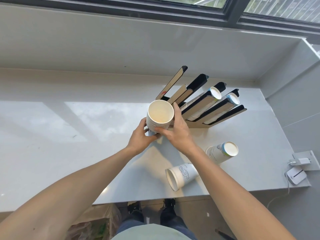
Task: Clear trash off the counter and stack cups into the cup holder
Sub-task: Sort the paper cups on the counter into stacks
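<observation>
Both hands hold a stack of white paper cups (160, 115), mouth up, just in front of the cup holder (204, 104). My left hand (141, 137) grips its lower left side. My right hand (178, 130) wraps its right side, fingers against the rim. The holder is a black and tan slotted rack on the grey counter (86, 135); two of its right slots hold cup stacks (215, 92). An upside-down cup (222, 151) stands on the counter by my right forearm. Another cup (181, 174) lies on its side nearer the front edge.
A white wall and a dark-framed window (233, 13) run behind the counter. At the right end, a white charger with cable (302, 161) sits on a wall plate, with a small white device (295, 175) below it. The counter's front edge is close to my legs.
</observation>
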